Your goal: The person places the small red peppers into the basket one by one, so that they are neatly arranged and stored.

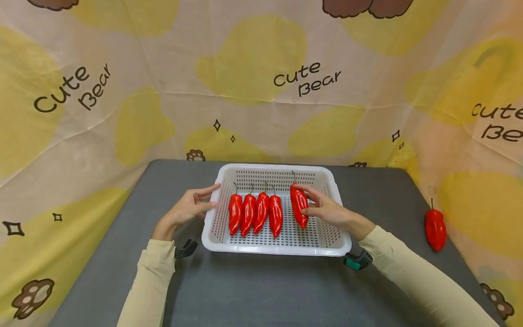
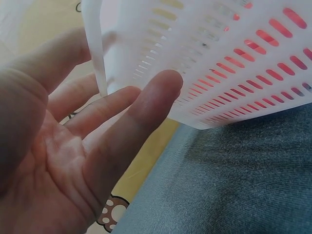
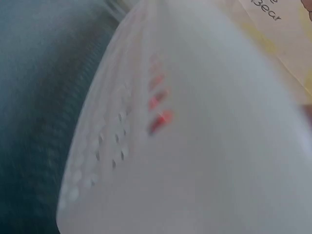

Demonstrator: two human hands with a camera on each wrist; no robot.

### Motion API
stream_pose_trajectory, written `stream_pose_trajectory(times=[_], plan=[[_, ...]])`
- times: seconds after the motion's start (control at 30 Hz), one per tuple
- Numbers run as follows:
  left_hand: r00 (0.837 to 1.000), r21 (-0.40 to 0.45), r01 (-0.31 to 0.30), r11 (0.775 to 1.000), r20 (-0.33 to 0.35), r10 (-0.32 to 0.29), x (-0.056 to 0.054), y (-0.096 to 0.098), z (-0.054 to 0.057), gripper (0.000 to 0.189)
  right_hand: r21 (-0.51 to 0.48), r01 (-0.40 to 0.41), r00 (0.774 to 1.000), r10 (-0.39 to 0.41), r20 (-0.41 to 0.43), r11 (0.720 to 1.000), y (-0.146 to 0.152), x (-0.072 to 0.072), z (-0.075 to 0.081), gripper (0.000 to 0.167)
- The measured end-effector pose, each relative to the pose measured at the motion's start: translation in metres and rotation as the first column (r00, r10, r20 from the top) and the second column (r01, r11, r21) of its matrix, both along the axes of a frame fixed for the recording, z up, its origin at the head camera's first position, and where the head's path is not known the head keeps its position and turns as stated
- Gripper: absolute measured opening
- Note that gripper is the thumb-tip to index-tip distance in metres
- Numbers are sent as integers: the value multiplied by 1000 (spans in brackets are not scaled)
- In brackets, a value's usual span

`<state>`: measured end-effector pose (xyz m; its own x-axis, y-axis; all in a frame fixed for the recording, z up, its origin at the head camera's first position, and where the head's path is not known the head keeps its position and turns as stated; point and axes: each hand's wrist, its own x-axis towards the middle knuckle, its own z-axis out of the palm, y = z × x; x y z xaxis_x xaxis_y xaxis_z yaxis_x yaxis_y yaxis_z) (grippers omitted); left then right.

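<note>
A white perforated plastic basket [image 1: 278, 250] sits on the grey table. Inside it, several glossy red chili peppers [image 1: 261, 212] lie side by side on the left, stems away from me. With thumb and fingers my right hand [image 1: 327, 210] pinches another red chili pepper [image 1: 298, 206], slightly tilted, over the right half of the basket. My left hand [image 1: 189, 209] holds the basket's left rim. In the left wrist view, some of the left hand's [image 2: 63, 146] fingers lie under the rim against the outer wall. The basket wall [image 3: 209, 161] hides the right hand in the right wrist view.
One more red chili pepper [image 1: 435, 229] lies near the table's right edge. The grey tabletop [image 1: 261, 290] stretches in front of the basket. Behind and at both sides hangs a patterned cloth [image 1: 253, 59] with yellow patches and lettering.
</note>
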<state>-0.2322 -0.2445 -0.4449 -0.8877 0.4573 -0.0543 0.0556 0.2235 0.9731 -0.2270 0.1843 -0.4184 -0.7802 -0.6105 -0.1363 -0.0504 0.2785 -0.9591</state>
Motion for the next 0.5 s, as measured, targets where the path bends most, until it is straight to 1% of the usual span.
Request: stream_pose_trajectory(times=[0.17,0.5], plan=[[1000,-7,-4,1000,3,4,0,0,1,66,0,22,999,-22,-29,1000,-7,0,-5,71],[1000,-24,-13,1000,1,13,1,0,0,67,72,-23,992,32,-120,997,-14,4,-7,71]])
